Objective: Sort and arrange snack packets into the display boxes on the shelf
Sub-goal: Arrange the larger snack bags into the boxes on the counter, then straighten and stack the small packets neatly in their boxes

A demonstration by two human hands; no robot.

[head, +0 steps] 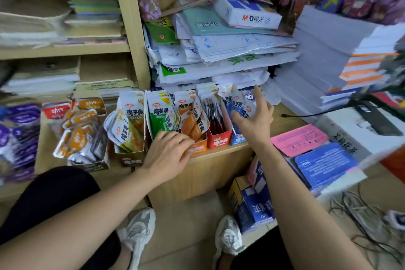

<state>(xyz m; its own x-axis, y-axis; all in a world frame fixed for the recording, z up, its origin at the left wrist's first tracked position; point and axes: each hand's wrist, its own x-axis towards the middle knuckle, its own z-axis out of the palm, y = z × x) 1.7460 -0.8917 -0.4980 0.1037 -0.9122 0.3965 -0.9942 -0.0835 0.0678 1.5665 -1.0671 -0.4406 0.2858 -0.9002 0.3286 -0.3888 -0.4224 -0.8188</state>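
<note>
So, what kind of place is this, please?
Probably a small stationery shop that also sells snacks: display boxes of snack packets stand on a wooden shelf, below piled papers and a white M&G box.

Shelf (129,17): pale beige, faint wood grain.
Purple packets (19,129): purple with white.
Sachets (76,136): orange and silver.
Yellow packets (131,125): white tops, yellow-green lower half.
Green packets (161,116): white and green.
Orange packets (188,116): white and orange.
Blue packets (236,103): white and blue.
Orange box (198,146), red box (219,140), blue box (237,139): white lettering.
Pink card (300,139): dark print.
Blue card (324,162): white print.
Paper stack (368,66): orange and white stripes.
Shoes (138,232): white and grey.
Trousers (54,193): black.
</note>
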